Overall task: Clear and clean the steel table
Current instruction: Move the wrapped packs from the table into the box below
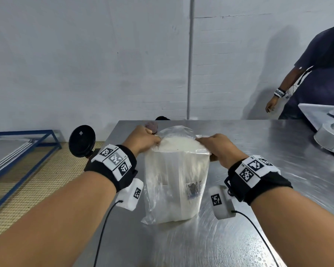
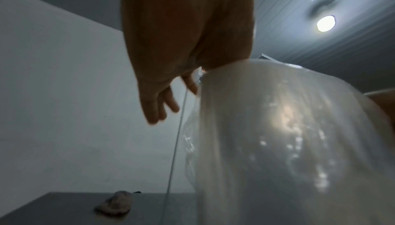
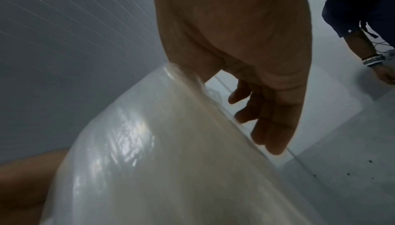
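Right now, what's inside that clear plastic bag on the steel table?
A tall white block fills the clear plastic bag, with a small dark printed label low on its front. Both hands, left hand and right hand, pinch the bag's top. What the block is stays unclear.

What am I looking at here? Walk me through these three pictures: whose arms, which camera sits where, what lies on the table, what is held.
No machine here: a person works with bare hands, wearing bands with printed markers and a small camera at each wrist. The wide picture comes from a camera on the head, looking down at the steel table. The other two look along each hand from the wrist. The left hand and right hand each pinch the top of a clear plastic bag, which stands on the table around a white block of something. Behind the bag lies a small crumpled cloth. Metal trays sit at the far right, and a second person stands beyond the table.
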A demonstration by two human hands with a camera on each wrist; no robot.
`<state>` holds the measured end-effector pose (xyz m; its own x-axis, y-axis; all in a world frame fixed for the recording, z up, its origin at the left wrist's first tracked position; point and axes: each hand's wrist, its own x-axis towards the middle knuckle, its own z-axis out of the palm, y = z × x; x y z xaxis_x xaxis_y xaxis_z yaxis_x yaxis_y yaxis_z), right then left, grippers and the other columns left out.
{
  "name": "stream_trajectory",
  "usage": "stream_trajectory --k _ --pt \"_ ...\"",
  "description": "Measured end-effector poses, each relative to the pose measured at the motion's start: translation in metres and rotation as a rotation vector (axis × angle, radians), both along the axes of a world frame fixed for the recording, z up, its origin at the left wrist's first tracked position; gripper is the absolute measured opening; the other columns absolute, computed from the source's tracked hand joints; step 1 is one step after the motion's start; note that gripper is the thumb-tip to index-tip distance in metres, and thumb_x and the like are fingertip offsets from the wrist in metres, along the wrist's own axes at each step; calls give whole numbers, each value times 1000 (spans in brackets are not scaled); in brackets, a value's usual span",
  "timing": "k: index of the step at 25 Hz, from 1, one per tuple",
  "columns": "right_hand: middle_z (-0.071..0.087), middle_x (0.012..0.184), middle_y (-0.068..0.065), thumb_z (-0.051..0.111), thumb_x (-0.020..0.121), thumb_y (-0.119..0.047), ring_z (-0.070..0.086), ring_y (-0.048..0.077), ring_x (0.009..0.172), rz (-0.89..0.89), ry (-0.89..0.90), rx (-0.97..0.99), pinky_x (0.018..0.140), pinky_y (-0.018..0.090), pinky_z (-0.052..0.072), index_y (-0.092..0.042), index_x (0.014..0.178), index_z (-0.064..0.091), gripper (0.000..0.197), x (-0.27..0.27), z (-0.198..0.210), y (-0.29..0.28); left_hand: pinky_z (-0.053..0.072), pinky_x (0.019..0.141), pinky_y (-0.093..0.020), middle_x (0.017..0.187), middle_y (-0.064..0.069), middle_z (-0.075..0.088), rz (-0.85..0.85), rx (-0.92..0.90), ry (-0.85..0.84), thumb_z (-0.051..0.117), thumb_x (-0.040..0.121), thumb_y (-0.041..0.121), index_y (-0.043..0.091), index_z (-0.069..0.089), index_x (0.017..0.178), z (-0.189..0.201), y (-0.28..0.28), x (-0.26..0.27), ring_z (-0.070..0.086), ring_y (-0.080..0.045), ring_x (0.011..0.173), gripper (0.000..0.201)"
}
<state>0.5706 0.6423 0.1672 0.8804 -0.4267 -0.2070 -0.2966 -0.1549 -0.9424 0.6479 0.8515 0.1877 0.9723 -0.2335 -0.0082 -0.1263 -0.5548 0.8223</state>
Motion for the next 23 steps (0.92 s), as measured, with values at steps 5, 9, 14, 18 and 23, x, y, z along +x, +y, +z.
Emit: stream_trajectory --k 5,9,14,18,23 --pt "62 114 10 79 65 -47 60 26 101 41 112 -267 84 36 54 -9 126 50 77 16 7 -7 36 79 -2 141 9 51 -403 354 -256 46 89 -6 28 51 139 22 2 8 48 -6 123 59" --pt "55 135 2 66 88 -27 53 20 123 245 -61 -460 104 33 43 -19 132 53 46 18 25 -3 40 81 -17 129 0 60 -500 621 -170 37 86 -8 20 64 125 28 -8 12 54 -16 116 55" --pt "55 134 -5 38 87 -71 51 15 124 556 -22 -470 105 31 35 -27 131 57 64 5 35 12 36 98 -29 147 -16 42 -458 711 -79 37 86 -1 28 62 127 20 -10 20 40 -30 134 56" --pt "66 123 -6 25 70 -92 60 12 114 593 46 -336 108 38 38 -32 117 68 88 10 25 8 34 87 -18 130 -2 58 -376 436 -58 41 95 0 11 63 127 9 -7 15 52 -19 118 40" --pt "54 137 -2 21 79 -84 51 16 124 364 -200 -200 108 37 32 -26 131 57 86 11 10 4 43 87 -29 97 -3 66 -91 -335 -55 44 98 11 13 70 108 -20 0 17 62 -13 84 28"
